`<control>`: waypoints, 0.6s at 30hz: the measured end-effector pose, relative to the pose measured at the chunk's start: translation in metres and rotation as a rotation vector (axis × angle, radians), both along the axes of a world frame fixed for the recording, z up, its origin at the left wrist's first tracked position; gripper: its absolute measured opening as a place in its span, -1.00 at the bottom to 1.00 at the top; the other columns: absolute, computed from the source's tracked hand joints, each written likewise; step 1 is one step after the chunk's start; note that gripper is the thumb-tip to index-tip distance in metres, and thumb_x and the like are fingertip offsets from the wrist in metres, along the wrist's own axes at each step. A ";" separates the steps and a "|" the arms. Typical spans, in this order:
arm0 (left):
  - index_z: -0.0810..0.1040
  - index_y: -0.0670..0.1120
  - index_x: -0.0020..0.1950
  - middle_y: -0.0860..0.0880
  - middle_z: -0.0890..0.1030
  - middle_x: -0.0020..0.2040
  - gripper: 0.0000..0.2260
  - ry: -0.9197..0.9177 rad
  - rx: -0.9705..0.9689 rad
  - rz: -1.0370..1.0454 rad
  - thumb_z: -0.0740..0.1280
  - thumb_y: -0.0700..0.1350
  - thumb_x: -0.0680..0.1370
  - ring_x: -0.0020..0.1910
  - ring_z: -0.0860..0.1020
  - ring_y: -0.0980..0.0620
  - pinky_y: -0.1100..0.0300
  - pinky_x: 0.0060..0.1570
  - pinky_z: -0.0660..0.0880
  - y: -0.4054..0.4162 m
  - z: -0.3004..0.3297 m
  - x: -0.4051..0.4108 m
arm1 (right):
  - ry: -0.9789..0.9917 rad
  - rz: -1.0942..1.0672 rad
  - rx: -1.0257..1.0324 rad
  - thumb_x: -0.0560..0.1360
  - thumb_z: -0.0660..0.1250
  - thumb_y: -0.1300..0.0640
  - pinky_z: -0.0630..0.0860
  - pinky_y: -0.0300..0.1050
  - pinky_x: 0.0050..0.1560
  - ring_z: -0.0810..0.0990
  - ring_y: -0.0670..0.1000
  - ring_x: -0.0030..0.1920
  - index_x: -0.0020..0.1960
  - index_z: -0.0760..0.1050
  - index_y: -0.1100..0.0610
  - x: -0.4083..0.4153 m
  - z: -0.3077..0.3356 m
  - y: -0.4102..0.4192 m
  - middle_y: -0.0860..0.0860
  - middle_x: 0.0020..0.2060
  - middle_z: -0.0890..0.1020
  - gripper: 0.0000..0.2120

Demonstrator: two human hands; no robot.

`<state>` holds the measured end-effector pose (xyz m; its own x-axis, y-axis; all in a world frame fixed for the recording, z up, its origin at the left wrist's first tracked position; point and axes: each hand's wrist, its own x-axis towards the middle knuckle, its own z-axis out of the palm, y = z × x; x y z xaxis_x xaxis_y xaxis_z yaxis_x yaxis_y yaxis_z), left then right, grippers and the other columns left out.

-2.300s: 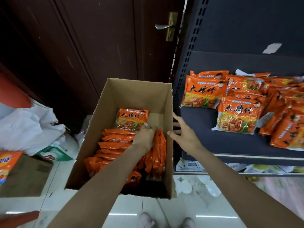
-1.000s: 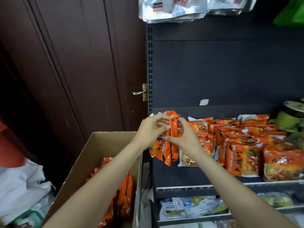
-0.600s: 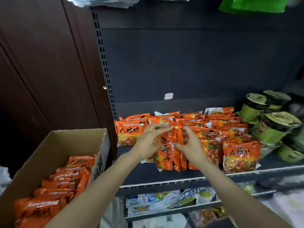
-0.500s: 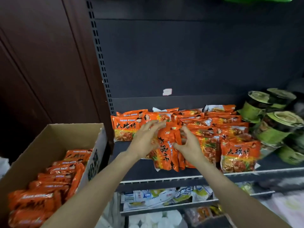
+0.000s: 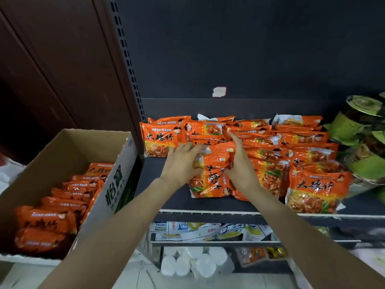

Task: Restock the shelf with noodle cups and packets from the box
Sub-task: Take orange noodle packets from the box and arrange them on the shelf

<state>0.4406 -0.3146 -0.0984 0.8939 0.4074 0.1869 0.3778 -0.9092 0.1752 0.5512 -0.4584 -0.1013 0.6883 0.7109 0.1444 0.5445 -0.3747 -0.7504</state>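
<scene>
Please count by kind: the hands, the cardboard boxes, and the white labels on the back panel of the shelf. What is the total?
hands: 2, left hand and right hand
cardboard box: 1
white label: 1
total: 4
The orange packets and green cups overlap, so they are not counted.

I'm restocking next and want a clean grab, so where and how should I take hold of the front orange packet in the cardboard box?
Probably by its upper long edge, from straight above. The front packet stands on edge in the cardboard box, pressed against the packets behind, so only its top is free. Pinch it across its thickness and lift upward; the box walls block any approach from the side.
</scene>
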 end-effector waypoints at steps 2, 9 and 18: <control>0.23 0.14 0.43 0.02 0.42 0.24 -0.42 -0.007 0.075 0.013 0.38 0.03 0.47 0.25 0.33 -0.01 0.09 0.14 0.23 0.000 0.001 0.001 | -0.119 0.029 -0.076 0.38 0.42 0.37 0.45 -0.01 0.26 0.27 0.07 0.39 0.49 0.01 -0.15 -0.001 -0.003 0.003 0.06 0.42 0.17 -0.09; 0.27 0.15 0.42 -0.01 0.37 0.26 -0.45 0.149 0.112 -0.007 0.37 0.05 0.46 0.27 0.28 -0.04 0.03 0.23 0.22 0.005 0.003 0.000 | -0.551 0.099 -0.394 0.40 0.45 -0.03 0.27 -0.01 0.39 0.13 0.09 0.43 0.36 0.35 0.09 0.000 -0.005 0.008 0.09 0.41 0.19 -0.40; 0.34 0.02 0.40 -0.01 0.37 0.37 -0.55 0.112 -0.067 0.033 0.32 -0.03 0.53 0.37 0.28 -0.03 0.04 0.32 0.20 0.016 0.007 -0.032 | -0.357 0.160 -0.295 0.51 0.34 0.10 0.40 -0.11 0.23 0.38 0.01 0.29 0.37 0.35 0.07 -0.018 0.000 0.024 0.01 0.23 0.43 -0.55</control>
